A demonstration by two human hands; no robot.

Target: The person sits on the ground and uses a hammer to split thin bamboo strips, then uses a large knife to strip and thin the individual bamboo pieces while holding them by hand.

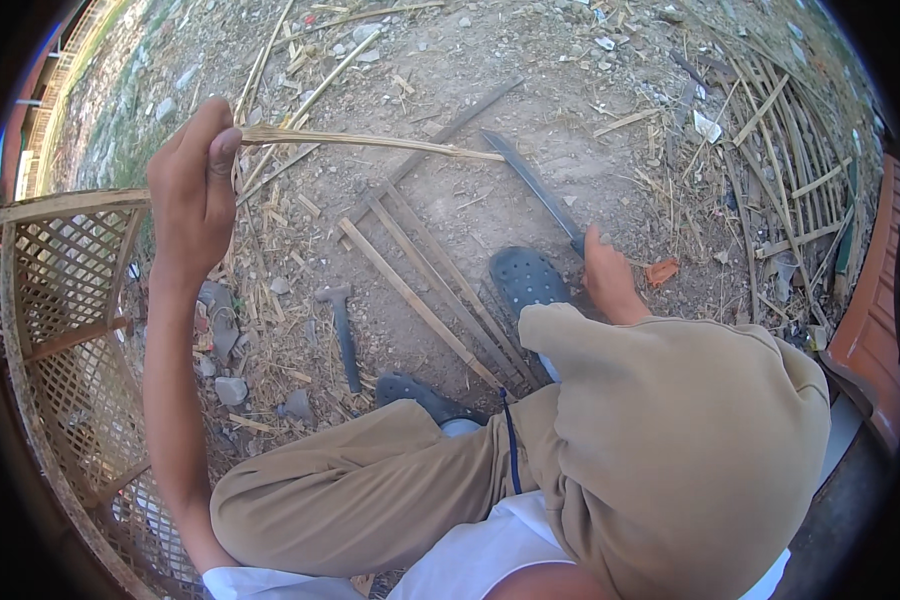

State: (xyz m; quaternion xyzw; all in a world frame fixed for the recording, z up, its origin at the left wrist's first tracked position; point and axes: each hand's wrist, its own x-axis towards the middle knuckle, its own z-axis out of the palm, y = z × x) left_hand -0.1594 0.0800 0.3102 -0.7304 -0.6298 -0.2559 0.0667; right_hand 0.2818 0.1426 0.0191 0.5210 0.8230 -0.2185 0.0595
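Head view: Your left hand (192,200) is raised at upper left and grasps the near end of the strip (360,140) between thumb and curled fingers. Your right hand (612,280) is closed around the handle of the knife (538,188), lower and to the right. The strip extends from your left hand across the upper middle, above the ground (580,110), toward the knife. Its far end lines up with the blade just below the tip; you cannot confirm contact from this angle.

The strip is long, thin and pale straw-coloured. It bows slightly, sloping down to the right, with lengthwise fibre lines and a rougher, split-looking end at your left thumb. The blade is dark, straight and tapered.

On the ground, the slats (420,288) lie in front of you, the hammer (343,338) to their left. The lattice (80,400) stands beside your left forearm.
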